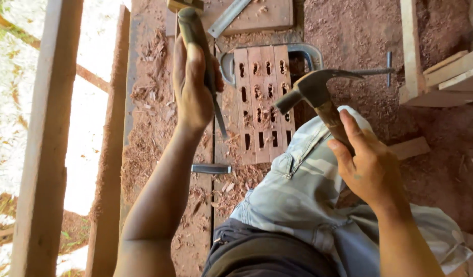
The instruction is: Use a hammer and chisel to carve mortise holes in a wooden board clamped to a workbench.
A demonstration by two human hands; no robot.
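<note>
My left hand (192, 84) grips a chisel (216, 110) by its wooden handle, the steel blade pointing down beside the left edge of several clamped wooden slats (262, 102). The slats lie side by side and carry rows of rectangular mortise holes with chips in them. My right hand (367, 164) holds a claw hammer (313, 90) by its wooden handle, the steel head raised over the right side of the slats. My knee in grey trousers (303, 174) rests by the slats' near end.
A metal clamp (306, 51) grips the slats from the far side. A short steel bar (211, 169) lies on the workbench (154, 123) among reddish shavings. A metal square (229, 18) rests on a board at the top. Wooden pieces (447, 77) stand right; a post (46, 143) left.
</note>
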